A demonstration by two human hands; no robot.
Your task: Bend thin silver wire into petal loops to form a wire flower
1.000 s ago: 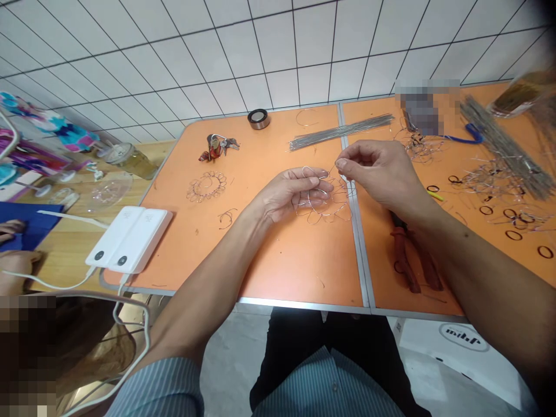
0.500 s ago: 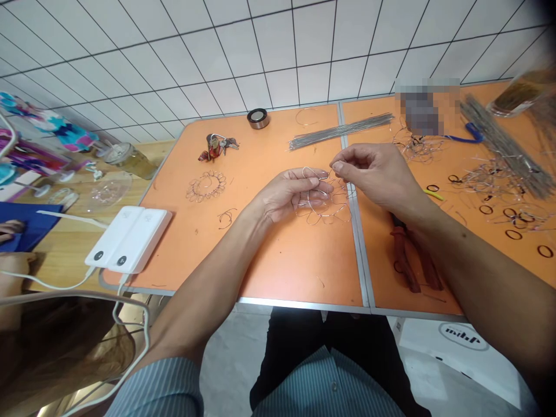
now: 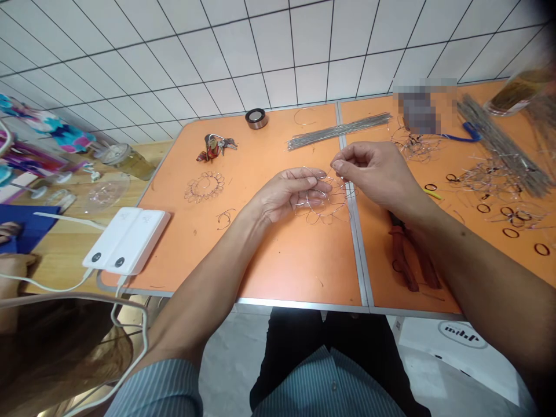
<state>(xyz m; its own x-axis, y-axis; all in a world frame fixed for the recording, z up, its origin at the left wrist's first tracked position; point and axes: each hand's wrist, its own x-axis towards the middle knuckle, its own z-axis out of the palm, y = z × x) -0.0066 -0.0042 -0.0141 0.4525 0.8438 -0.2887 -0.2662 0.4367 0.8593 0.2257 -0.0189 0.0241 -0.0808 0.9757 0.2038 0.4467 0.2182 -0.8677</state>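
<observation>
A thin wire ring with looped petals (image 3: 326,215) hangs from my left hand (image 3: 295,191), pinched between thumb and fingers just above the orange table. My right hand (image 3: 367,171) is closed at the ring's upper right edge, thumb and forefinger pinching the wire there. A similar petalled wire flower (image 3: 204,187) lies flat on the table to the left. Under my right forearm lie pliers with red handles (image 3: 405,260), their jaws mostly hidden. Behind the hands rests a bundle of straight wires (image 3: 339,132).
Tangled wire pieces (image 3: 482,176) and dark small rings (image 3: 511,233) spread at the right. A roll of tape (image 3: 256,118) and keys (image 3: 216,147) sit at the back. White power banks (image 3: 125,240) with cables stand at the left edge. Another person's hand (image 3: 9,231) shows far left.
Both hands keep almost the same pose on the wire ring, with only a slight shift of the right fingers. The whole view has moved very slightly.
</observation>
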